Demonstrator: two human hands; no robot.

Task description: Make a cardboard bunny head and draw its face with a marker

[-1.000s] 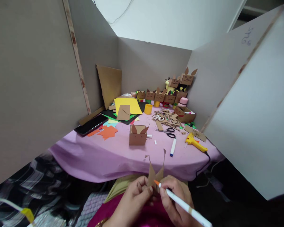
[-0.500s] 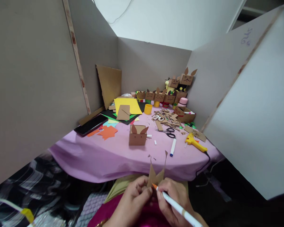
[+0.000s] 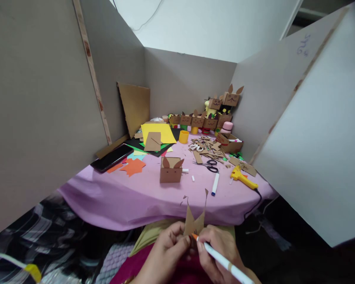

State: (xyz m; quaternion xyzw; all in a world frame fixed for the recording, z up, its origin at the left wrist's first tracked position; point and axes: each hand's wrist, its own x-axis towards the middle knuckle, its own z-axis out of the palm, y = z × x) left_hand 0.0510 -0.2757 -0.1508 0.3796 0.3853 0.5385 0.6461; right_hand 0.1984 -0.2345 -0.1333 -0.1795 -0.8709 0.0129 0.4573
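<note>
My left hand (image 3: pixel 165 252) pinches a small brown cardboard cut-out with two pointed ears (image 3: pixel 195 220), held upright over my lap. My right hand (image 3: pixel 217 252) grips a white marker with an orange tip (image 3: pixel 221 261); the tip touches the base of the cut-out. Both hands are low in the view, in front of the table's near edge. On the purple tablecloth (image 3: pixel 130 201) beyond them stands a brown cardboard box figure with ears and a drawn face (image 3: pixel 170 169).
Grey partition boards wall the table on three sides. On it lie a phone (image 3: pixel 111 157), coloured paper (image 3: pixel 158 132), a yellow cup (image 3: pixel 184 136), scissors (image 3: pixel 211 165), a blue-capped marker (image 3: pixel 215 184), a yellow glue gun (image 3: pixel 242 177) with its cord, cardboard scraps and a row of finished box figures (image 3: pixel 205 116).
The marker tip has slid a little along the base of the cut-out. The view has shifted slightly; the hands stay in place.
</note>
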